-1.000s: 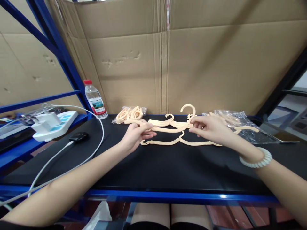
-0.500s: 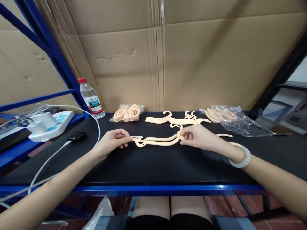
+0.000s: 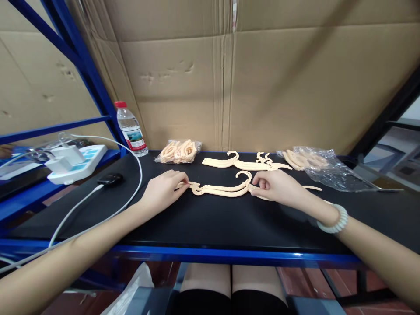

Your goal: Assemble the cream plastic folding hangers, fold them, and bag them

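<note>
A beige folding clothes hanger (image 3: 225, 191) lies on the black tabletop (image 3: 197, 223) between my hands, its hook curving up near the right. My left hand (image 3: 166, 188) is closed in a pinch on the thin end piece at the hanger's left tip. Beside the hook, my right hand (image 3: 278, 186) has its thumb and fingers closed on the hanger's centre joint; its hand hides part of the right arm. Behind this hanger lies a second beige hanger (image 3: 218, 162), with small loose hook-shaped parts (image 3: 263, 158) near its right half.
A clear bag of beige parts (image 3: 179, 152) sits at the back left, another opened bag (image 3: 306, 158) at the back right. A water bottle (image 3: 131, 129) stands by the blue frame. At left are a white power strip (image 3: 80, 164), a black device (image 3: 110, 179) and cables.
The view has shifted slightly. My left hand has turned more palm-down over the hanger's left tip, and the hanger's two strips lie closer together. My right hand stays at the joint.
</note>
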`<state>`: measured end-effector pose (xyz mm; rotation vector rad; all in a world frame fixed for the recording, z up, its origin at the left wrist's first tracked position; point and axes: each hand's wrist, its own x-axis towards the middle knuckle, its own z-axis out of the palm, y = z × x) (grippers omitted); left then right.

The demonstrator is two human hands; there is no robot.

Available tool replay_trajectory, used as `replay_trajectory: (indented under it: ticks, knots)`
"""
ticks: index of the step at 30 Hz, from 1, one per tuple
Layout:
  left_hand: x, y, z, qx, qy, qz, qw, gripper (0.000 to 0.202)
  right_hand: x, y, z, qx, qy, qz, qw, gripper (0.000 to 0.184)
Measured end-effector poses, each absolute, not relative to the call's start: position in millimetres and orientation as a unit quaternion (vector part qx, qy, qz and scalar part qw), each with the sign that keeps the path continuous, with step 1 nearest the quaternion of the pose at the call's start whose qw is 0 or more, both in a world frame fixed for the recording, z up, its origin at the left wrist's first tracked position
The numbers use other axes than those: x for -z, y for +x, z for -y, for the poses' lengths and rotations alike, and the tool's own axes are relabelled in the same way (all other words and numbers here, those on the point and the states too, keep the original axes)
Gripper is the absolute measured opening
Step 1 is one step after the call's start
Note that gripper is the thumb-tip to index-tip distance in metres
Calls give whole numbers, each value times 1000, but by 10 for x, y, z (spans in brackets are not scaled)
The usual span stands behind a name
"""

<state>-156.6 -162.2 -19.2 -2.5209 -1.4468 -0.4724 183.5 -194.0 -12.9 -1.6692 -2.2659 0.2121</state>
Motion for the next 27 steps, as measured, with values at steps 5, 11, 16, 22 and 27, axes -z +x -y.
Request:
replay_trajectory:
  ticks: [5,11,16,22,27]
  knots:
    - [121,-1309,1727,193,-883,410,123,18,-41,2057,1923,-95,-571,807,118,48]
    - [147,-805,1782,129,-951,276,60,30,-158,2199,1950,-135,-559,817,48,58]
    - [228,-721,1699,126,-952,275,40,22,-115,2213,1906,-142,-541,828,42,35]
    - [251,-828,1608,153,-950,272,32,23,-84,2180,1827,-140,-496,854,74,17]
    - [227,-803,1531,149,-944,294,18,22,-33,2168,1774,-133,-491,855,100,19]
